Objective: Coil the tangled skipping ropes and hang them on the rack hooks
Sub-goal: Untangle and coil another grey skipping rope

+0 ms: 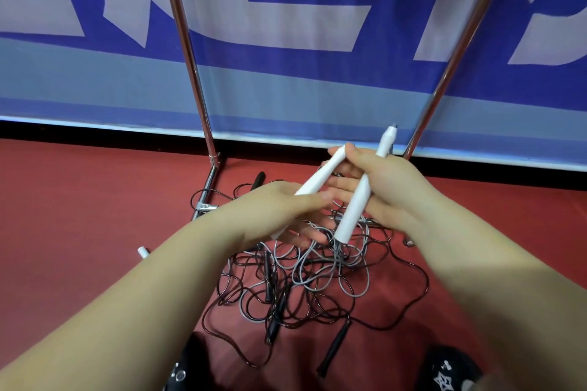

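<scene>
A tangle of black and grey skipping ropes (pixel 305 279) lies on the red floor at the foot of the chrome rack (pixel 187 41). I hold two white rope handles above the heap. My left hand (pixel 279 213) grips the left white handle (pixel 320 176), which slants up to the right. My right hand (pixel 381 181) grips the right white handle (pixel 359 197), nearly upright, its tip pointing at the rack. Grey cord hangs from the handles into the heap. The rack hooks are out of view.
The rack's two chrome poles (pixel 457 51) rise in front of a blue and white banner (pixel 301 41). Black handles (pixel 333 349) lie in the heap, and another white handle end (pixel 143 251) shows beside my left forearm. My dark shoes (pixel 451 371) are at the bottom edge.
</scene>
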Tool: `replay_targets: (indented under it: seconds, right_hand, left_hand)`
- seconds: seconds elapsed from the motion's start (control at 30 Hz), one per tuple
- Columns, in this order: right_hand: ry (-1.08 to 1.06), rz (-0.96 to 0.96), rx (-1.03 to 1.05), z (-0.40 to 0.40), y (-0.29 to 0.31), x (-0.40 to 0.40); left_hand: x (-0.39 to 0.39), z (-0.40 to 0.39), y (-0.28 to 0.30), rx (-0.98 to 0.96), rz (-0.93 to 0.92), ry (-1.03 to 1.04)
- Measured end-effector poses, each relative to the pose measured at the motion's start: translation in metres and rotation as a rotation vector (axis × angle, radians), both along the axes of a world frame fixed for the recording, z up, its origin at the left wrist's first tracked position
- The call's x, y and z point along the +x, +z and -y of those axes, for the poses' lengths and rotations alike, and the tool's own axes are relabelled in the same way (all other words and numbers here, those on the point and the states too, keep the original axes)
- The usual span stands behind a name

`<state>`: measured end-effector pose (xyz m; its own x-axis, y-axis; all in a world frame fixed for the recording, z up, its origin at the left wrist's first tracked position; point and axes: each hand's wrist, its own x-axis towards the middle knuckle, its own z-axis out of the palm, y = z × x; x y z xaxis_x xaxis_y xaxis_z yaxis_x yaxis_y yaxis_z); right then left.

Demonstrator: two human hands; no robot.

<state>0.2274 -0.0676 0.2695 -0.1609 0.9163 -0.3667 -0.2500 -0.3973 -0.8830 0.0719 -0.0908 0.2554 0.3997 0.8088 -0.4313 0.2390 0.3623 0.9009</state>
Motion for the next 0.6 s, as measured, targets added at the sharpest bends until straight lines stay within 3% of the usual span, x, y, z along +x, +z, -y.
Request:
replay_targets:
  seconds: [0.1,0.27,0.47,0.6]
  right_hand:
    - [-0.005,-0.052,-0.041,0.0,0.001,-0.001]
    - [0.078,0.3,0.106,0.0,-0.01,-0.005]
    - [0.309,0.27,0.016,0.005,-0.005,-0.008]
    - [0.365,0.538,0.046,0.003,0.002,0.003]
  left_hand:
    - [0.0,0.0,-0.002,0.008,0.042,0.021]
    - [0.007,0.005,-0.003,-0.071,0.202,0.022]
    - [0.009,0.006,-0.004,-0.059,0.325,-0.022]
    - [-0.002,-0.002,-0.004,0.007,0.315,0.05]
